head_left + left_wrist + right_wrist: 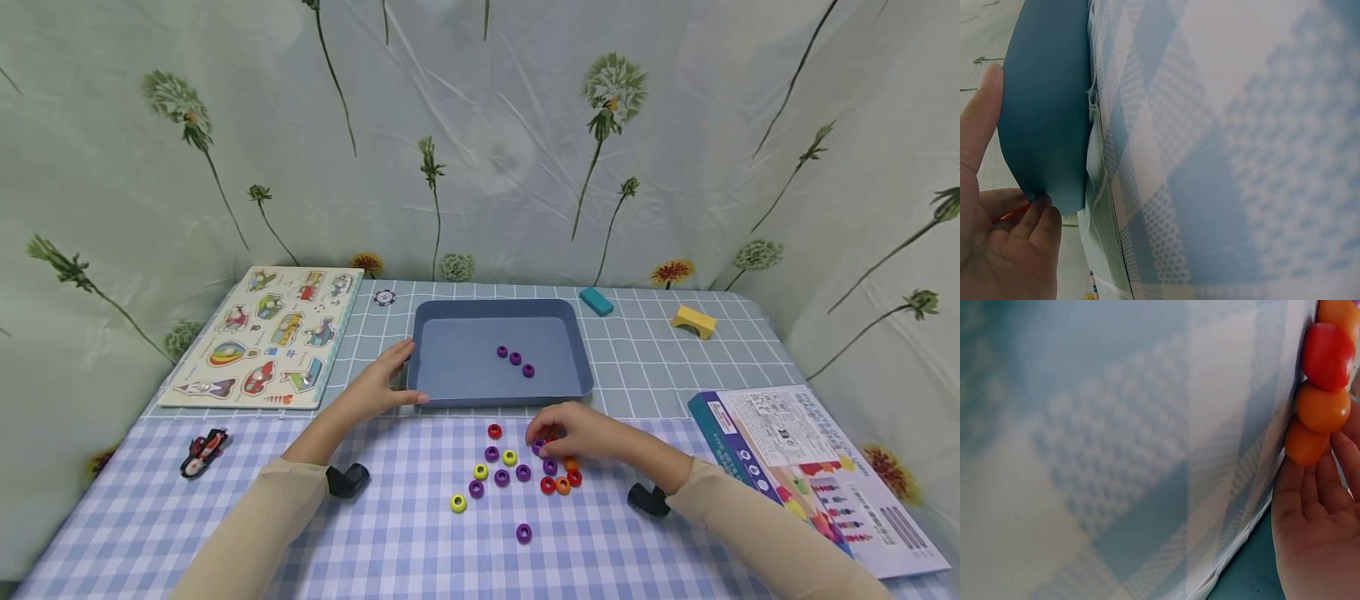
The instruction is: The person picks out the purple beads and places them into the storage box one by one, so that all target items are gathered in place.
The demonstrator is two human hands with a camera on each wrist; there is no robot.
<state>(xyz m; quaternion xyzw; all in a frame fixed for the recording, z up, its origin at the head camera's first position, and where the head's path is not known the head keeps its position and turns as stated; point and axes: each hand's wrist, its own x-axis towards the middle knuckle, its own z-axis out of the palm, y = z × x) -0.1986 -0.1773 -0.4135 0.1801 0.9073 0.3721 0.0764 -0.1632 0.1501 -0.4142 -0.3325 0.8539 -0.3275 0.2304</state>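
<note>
My left hand (377, 385) holds the near left corner of a blue-grey tray (457, 358), thumb at the front wall and fingers along the left side. Inside the tray lie three purple beads (515, 358). In front of it, my right hand (581, 429) reaches into a loose group of beads and pinches a purple bead (538, 447), partly covered by the fingertips. Around that hand are red beads (548, 485), orange beads (562, 486) and purple beads (523, 472); the right wrist view shows orange beads (1322, 406) beside the fingers. Yellow beads (458, 502) lie further left.
A wooden picture puzzle board (262, 333) lies at the back left, with a small dark toy (203, 452) before it. Behind the tray sit a teal block (596, 302) and a yellow arch block (693, 322). A printed box (817, 475) lies at right.
</note>
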